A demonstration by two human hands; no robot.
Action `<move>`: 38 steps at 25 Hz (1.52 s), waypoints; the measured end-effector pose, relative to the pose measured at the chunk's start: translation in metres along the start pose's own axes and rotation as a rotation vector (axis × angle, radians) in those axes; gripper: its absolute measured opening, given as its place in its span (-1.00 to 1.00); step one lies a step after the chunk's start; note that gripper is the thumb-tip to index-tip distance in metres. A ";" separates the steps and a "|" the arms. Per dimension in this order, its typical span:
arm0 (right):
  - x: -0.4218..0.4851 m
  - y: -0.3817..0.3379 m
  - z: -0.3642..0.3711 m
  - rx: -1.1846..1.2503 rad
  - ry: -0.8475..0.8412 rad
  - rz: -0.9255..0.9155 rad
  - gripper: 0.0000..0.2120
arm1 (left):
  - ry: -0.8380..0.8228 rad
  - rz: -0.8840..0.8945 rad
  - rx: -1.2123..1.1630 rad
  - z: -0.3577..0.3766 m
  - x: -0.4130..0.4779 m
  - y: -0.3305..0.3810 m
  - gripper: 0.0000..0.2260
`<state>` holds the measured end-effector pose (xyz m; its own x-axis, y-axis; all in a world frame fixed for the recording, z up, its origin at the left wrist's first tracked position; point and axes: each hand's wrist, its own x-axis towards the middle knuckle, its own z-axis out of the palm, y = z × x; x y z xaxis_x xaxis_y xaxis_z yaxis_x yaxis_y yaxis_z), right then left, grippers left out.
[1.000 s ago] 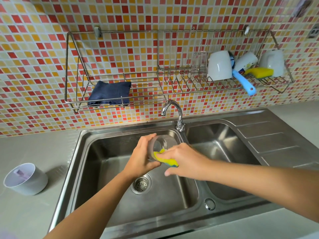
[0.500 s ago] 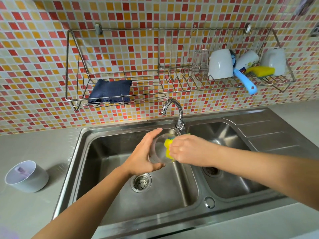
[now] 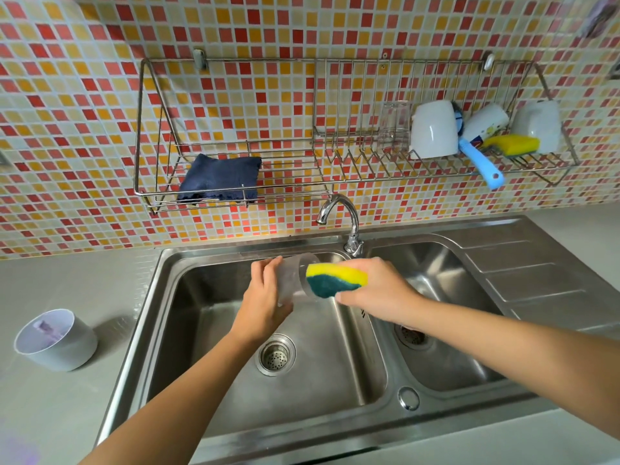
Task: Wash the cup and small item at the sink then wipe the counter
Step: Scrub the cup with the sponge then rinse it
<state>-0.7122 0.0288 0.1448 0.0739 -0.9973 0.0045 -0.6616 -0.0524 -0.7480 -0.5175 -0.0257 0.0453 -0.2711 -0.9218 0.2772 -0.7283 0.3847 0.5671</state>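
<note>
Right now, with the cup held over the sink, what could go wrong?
The clear cup is held sideways by the left hand alone over the steel basin; a slip could drop it. The right hand holds the sponge against its mouth, and that push may work it out of the grip.

Grey counter (image 3: 70, 417), white container (image 3: 62, 352) upright.
</note>
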 end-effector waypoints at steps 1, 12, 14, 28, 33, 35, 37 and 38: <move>0.000 -0.002 -0.002 0.111 0.059 0.014 -0.67 | -0.005 -0.034 -0.002 -0.002 -0.002 -0.003 -0.26; 0.141 -0.079 -0.015 -0.019 0.342 -0.083 -0.56 | 0.098 -0.123 -0.359 -0.025 -0.003 0.009 -0.24; 0.172 -0.086 -0.002 -0.201 0.290 -0.035 -0.57 | 0.152 -0.118 -0.387 -0.037 -0.002 0.007 -0.27; 0.192 -0.078 0.005 -0.259 0.379 -0.046 -0.55 | 0.174 -0.169 -0.420 -0.038 0.006 -0.011 -0.26; 0.113 0.019 0.002 0.073 1.120 -0.226 -0.78 | 0.092 -0.243 -0.578 -0.001 0.015 0.000 -0.24; 0.096 0.070 0.019 0.096 1.119 -0.096 -0.80 | 0.064 -0.258 -0.655 0.013 0.015 0.005 -0.26; 0.097 0.122 0.036 -0.006 0.896 0.158 -0.68 | 0.027 -0.259 -0.709 0.026 0.014 0.005 -0.22; 0.101 0.144 0.042 -0.065 0.708 0.295 -0.58 | 0.008 -0.265 -0.735 0.032 0.012 0.003 -0.19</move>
<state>-0.7688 -0.0778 0.0091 -0.5932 -0.7650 0.2509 -0.6241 0.2401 -0.7435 -0.5433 -0.0371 0.0256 -0.1400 -0.9881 0.0644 -0.1633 0.0871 0.9827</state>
